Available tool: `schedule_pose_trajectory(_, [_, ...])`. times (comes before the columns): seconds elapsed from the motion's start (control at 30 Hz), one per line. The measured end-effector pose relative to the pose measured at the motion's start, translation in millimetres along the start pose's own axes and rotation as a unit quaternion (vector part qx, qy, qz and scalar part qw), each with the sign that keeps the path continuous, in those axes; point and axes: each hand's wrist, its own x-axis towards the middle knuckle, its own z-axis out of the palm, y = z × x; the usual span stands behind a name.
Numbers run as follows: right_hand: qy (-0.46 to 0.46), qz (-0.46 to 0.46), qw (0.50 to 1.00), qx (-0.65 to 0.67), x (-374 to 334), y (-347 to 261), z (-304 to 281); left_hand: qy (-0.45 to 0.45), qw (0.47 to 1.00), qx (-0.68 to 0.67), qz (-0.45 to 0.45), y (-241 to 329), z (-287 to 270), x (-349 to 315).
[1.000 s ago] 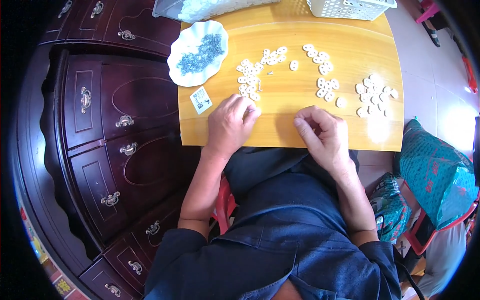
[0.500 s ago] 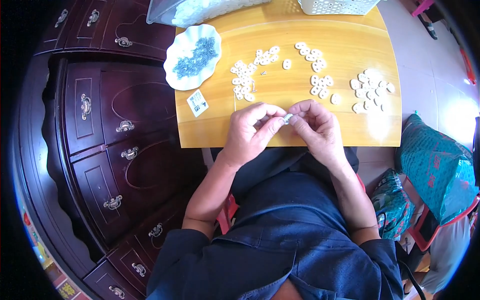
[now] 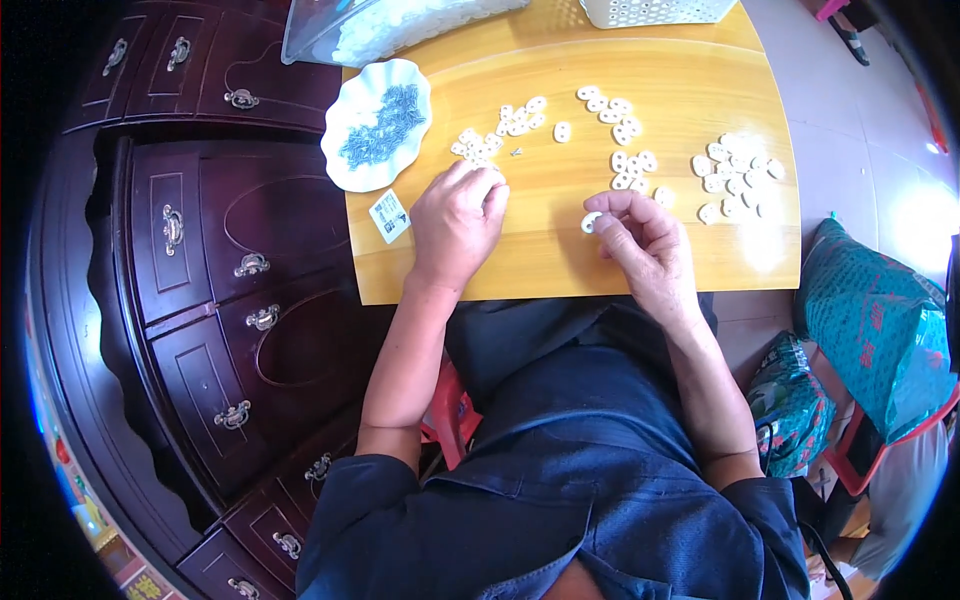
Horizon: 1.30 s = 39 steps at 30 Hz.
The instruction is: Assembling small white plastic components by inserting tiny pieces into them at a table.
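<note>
My left hand (image 3: pixel 455 222) lies palm down on the yellow wooden table (image 3: pixel 560 255), its fingertips at a loose group of small white plastic pieces (image 3: pixel 478 143); whether it holds one I cannot tell. My right hand (image 3: pixel 640 240) pinches one small white piece (image 3: pixel 591 221) between thumb and fingers just above the tabletop. More white pieces lie in a middle cluster (image 3: pixel 625 160) and a right-hand pile (image 3: pixel 738 180). A tiny dark metal part (image 3: pixel 517 152) sits beside the left group.
A white scalloped dish (image 3: pixel 350 165) with small grey metal parts stands at the table's left corner, a small card (image 3: pixel 389 215) below it. A clear plastic box (image 3: pixel 400 25) and a white perforated basket (image 3: pixel 655 10) stand at the back. Dark wooden drawers (image 3: pixel 230 290) are left; bags (image 3: pixel 870 310) right.
My hands, joined over one piece half a second ago, have parted: the left reached forward to the left group of pieces, the right stayed with a white piece pinched.
</note>
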Motion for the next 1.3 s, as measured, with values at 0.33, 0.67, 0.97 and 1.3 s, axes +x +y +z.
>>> schedule_pose_trajectory(0.33, [-0.003,-0.008,1.0,0.0,0,2,-1,-0.055,0.994,0.075,0.055,1,-5,12])
schedule_pose_trajectory(0.67, [-0.008,-0.003,1.0,0.025,0,0,1,-0.041,0.983,-0.177,-0.014,22,-27,4])
schedule_pose_trajectory(0.97, [0.001,-0.203,0.904,-0.377,2,-3,2,0.012,0.99,-0.107,-0.09,-41,-42,-22])
schedule_pose_trajectory(1.3, [0.019,-0.225,0.861,-0.455,5,1,12,-0.032,0.996,-0.063,-0.047,-34,-29,-27])
